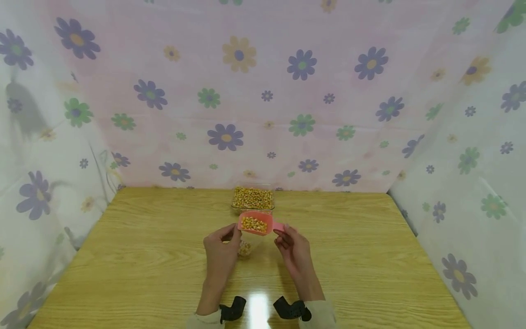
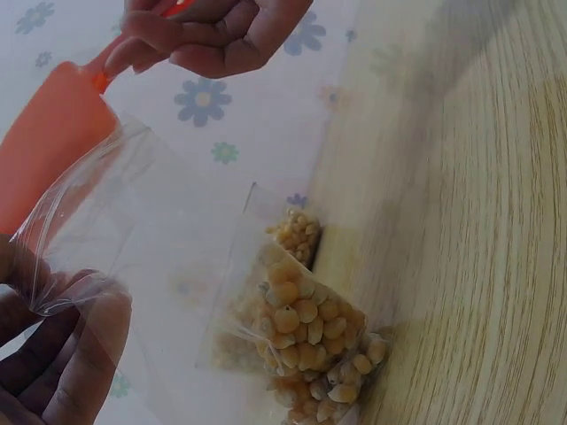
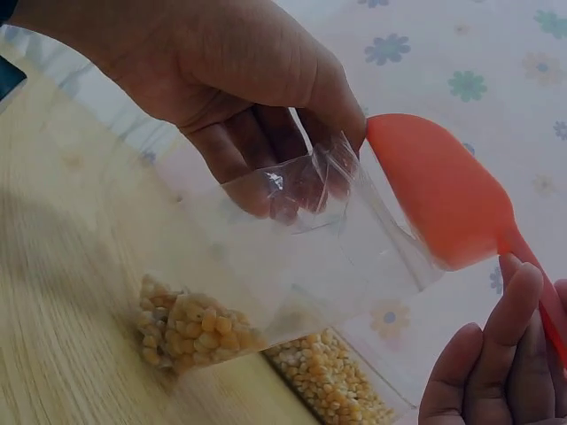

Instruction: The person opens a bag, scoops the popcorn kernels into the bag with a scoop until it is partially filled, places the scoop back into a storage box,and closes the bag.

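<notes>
Pinching the short handle [image 1: 278, 226] of a coral-red, shallow plastic scoop [image 3: 443, 190], your right hand [image 1: 295, 249] closes thumb and fingertips on it, the remaining fingers loosely bent. Your left hand [image 1: 222, 251] has the upper edge of a clear, thin plastic bag [image 3: 292, 239] nipped between thumb and fingers, and its fingertips appear to meet the scoop's front lip. The scoop lies between your two hands, with yellow corn kernels [image 1: 254, 224] in its bowl. The bag drops below your left hand, more kernels [image 3: 208, 332] bulging in its bottom; whether that bottom rests fully on the wooden desk [image 1: 370, 256] you cannot tell. Just beyond your hands is a clear rectangular glass box [image 1: 246, 210] filled with kernels.

Expect the scoop to be light and fairly stiff, but front-heavy when loaded, so your best hold is the handle, near the bowl, against twisting. The bag looks limp and slick, likely to crumple or slip; take it by the rim and spread it, leaving the weight low. The kernels are probably hard, smooth and quick to roll, so any tilt should be gentle.
</notes>
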Motion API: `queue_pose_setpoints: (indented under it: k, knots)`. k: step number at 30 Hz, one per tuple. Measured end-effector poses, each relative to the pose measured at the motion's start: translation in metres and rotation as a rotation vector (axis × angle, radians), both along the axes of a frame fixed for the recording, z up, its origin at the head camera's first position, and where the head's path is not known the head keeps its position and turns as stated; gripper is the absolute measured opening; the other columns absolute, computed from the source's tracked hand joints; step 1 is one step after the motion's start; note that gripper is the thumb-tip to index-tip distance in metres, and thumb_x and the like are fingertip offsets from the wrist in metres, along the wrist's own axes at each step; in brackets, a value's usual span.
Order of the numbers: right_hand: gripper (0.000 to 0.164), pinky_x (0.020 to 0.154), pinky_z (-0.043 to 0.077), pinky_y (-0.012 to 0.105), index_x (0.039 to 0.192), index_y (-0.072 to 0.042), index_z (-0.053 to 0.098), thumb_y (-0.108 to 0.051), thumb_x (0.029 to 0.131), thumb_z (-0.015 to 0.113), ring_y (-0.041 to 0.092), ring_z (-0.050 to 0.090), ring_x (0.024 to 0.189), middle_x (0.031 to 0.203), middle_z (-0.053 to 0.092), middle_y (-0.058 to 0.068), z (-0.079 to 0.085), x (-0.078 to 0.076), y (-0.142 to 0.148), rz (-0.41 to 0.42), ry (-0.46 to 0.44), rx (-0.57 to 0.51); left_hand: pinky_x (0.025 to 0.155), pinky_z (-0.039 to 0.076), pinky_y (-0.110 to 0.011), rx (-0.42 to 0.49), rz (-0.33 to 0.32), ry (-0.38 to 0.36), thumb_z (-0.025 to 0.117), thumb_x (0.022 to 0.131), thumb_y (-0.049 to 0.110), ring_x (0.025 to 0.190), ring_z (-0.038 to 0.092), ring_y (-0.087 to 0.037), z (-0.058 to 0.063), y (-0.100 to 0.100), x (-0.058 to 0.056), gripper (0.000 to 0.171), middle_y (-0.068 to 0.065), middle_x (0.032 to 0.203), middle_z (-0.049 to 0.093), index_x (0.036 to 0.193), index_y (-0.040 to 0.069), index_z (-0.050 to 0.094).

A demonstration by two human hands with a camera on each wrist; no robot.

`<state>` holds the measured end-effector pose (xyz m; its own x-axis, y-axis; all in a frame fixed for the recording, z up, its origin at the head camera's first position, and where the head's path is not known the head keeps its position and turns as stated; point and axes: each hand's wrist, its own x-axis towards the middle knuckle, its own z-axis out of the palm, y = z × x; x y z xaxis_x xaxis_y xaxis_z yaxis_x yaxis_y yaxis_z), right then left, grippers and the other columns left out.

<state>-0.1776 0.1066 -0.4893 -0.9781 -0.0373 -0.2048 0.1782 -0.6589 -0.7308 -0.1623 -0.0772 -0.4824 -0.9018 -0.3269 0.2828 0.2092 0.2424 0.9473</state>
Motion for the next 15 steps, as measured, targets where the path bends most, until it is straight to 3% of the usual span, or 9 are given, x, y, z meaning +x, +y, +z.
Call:
queue_pose_setpoints:
  k: [5, 15]
  knots:
    - [0.031, 0.074, 0.055, 0.024, 0.083, -0.013, 0.074, -0.013, 0.107, 0.054, 0.007, 0.064, 0.069, 0.081, 0.077, 0.0, 0.0015, 0.0037, 0.0019, -0.026, -0.001, 0.044, 0.053, 0.055, -0.023, -0.008, 0.002, 0.01, 0.07, 0.097, 0.01, 0.072, 0.07, -0.025, 0.0003, 0.0001, -0.0006, 0.016, -0.016, 0.086, 0.076, 0.104, -0.001, 0.08]
    - [0.027, 0.072, 0.056, 0.022, 0.081, -0.012, 0.073, -0.012, 0.104, 0.058, 0.006, 0.066, 0.066, 0.079, 0.078, -0.001, 0.0043, 0.007, 0.0035, -0.006, 0.062, 0.127, 0.051, 0.055, -0.023, -0.025, 0.027, 0.029, 0.069, 0.098, 0.009, 0.069, 0.07, -0.02, -0.0044, -0.0022, 0.0016, 0.018, -0.011, 0.082, 0.076, 0.108, -0.002, 0.078]
